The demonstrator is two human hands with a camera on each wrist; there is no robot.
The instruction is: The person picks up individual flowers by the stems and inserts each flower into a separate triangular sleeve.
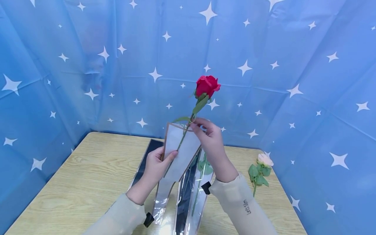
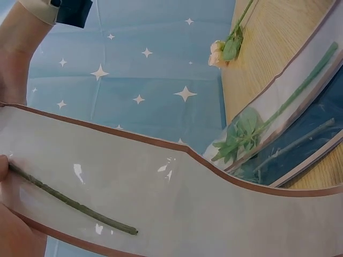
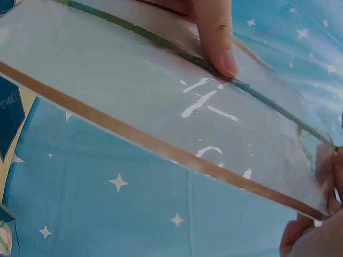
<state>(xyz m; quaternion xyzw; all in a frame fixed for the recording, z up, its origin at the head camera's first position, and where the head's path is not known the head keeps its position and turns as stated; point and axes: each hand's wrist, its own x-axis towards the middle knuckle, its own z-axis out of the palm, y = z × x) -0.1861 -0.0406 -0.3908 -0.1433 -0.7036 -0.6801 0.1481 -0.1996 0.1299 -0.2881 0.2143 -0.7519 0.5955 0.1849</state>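
A red rose stands tilted above a white flower sleeve with brown borders and a glossy clear film. Its green stem runs down along the sleeve's white panel, and the cut end shows partway down in the left wrist view. My left hand grips the sleeve by its left side, thumb pressed over the stem on the front. Near the sleeve's top rim, my right hand pinches the stem between thumb and forefinger, below the bloom's leaves. The sleeve is held up over the table.
Beneath the hands, a dark sleeve and further sleeves lie on the wooden table. One clear sleeve contains a green stem with leaves. A pale pink rose lies at the right edge. A blue star-patterned curtain surrounds the table.
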